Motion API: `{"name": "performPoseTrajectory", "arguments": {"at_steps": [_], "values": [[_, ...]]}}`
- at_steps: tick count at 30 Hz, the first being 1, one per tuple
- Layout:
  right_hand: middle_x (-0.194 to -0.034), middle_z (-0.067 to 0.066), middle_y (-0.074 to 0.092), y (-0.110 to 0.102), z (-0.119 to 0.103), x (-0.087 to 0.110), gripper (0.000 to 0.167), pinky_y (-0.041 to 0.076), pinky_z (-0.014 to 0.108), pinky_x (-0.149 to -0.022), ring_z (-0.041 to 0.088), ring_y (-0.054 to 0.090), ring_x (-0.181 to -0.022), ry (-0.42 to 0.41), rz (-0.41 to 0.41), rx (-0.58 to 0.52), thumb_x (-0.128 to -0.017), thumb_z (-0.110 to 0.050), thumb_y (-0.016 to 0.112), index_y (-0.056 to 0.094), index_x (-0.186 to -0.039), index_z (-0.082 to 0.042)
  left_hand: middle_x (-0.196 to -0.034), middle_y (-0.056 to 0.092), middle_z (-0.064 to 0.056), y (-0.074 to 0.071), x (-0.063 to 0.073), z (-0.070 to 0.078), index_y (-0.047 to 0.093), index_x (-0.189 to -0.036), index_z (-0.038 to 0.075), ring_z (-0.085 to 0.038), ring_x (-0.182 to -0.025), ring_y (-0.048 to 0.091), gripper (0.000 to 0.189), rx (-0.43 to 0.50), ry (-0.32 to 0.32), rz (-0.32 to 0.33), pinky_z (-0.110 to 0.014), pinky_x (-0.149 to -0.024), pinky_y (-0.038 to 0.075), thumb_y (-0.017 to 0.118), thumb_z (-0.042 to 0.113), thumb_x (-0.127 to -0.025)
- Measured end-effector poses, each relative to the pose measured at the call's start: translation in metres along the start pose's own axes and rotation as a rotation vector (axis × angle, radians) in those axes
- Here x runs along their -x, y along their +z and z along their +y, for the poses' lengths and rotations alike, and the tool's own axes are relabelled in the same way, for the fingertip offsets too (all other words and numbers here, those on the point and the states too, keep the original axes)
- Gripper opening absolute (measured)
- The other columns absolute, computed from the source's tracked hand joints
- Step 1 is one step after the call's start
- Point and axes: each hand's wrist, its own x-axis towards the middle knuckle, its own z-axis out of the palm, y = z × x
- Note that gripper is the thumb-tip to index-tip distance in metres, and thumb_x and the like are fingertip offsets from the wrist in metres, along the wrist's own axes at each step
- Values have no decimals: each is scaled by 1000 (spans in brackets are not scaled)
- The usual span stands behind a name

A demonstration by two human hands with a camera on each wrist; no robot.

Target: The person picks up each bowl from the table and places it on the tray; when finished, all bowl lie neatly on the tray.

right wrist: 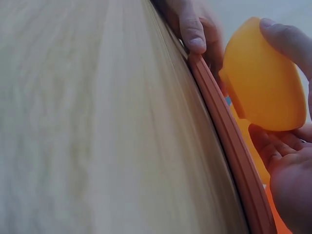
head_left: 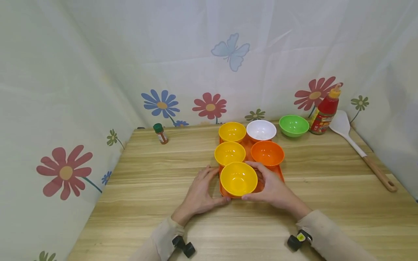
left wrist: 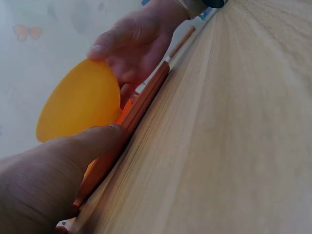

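In the head view, my right hand (head_left: 271, 186) holds a yellow bowl (head_left: 239, 179) by its right side, thumb near the front rim and fingers behind. The bowl is over the front left of an orange tray (head_left: 278, 172); its base shows close above the tray edge in the right wrist view. My left hand (head_left: 200, 192) grips the tray's front left corner, thumb along the near edge and fingers at the left side. On the tray behind stand two more yellow bowls (head_left: 230, 153), an orange bowl (head_left: 267, 153) and a white bowl (head_left: 261, 130).
A green bowl (head_left: 294, 126) stands right of the tray at the back. Beside it are a red sauce bottle (head_left: 324, 112) with a yellow cap and a white spatula (head_left: 362, 152) with a wooden handle. A small green-capped spice jar (head_left: 160, 133) stands at the back left.
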Motion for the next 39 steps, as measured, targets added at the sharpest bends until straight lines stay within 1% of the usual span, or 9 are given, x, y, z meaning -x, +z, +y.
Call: {"name": "performPoseTrajectory", "arguments": {"at_steps": [4,7,10,16,20,29,34,39], "values": [[-163,1,56,3,0,0,105,48,50,-124,28,60,-147,23,1,23,-78,-36,105,46,-163,-21,-171,48,0,-1,0,1,45,-170,22,-33,-169,27,111,-5,10,1,-62,-135,28,85,76,-82],[-162,0,58,6,1,0,105,47,57,-125,28,60,-147,39,-9,22,-78,-37,105,46,-163,-21,-170,49,0,-1,0,1,46,-170,21,-34,-169,28,110,-11,27,7,-61,-135,27,86,74,-82],[-161,0,58,7,2,-1,106,47,57,-125,28,61,-146,42,-22,18,-77,-36,105,46,-163,-21,-169,50,0,-1,0,1,46,-170,21,-34,-169,28,111,-22,32,5,-60,-136,25,87,72,-81],[-161,0,58,8,4,-2,104,49,53,-123,28,62,-146,38,-40,20,-78,-36,105,46,-162,-21,-169,50,-1,0,0,0,48,-169,19,-33,-168,29,112,-22,24,8,-60,-136,27,90,71,-79],[-161,1,58,8,5,-2,104,49,52,-123,27,62,-145,45,-43,26,-79,-36,104,45,-163,-20,-170,49,0,0,0,1,47,-169,20,-33,-169,28,111,-19,15,0,-61,-136,26,89,72,-80],[-163,1,57,8,2,-3,107,47,55,-125,26,61,-146,49,-56,45,-81,-38,103,42,-167,-19,-171,48,-1,-2,0,3,47,-169,20,-32,-170,26,110,-19,15,-5,-61,-137,23,88,73,-81],[-163,1,58,8,1,-2,108,46,55,-126,24,61,-145,50,-63,42,-82,-35,103,40,-168,-20,-170,49,-1,0,0,1,48,-168,20,-32,-169,27,109,-20,18,2,-61,-136,24,89,71,-81],[-164,0,57,8,1,-2,110,44,56,-127,24,60,-147,42,-66,48,-81,-33,103,39,-169,-21,-169,50,-1,1,0,0,49,-168,19,-34,-169,28,109,-19,27,8,-61,-137,22,89,70,-81]]}}
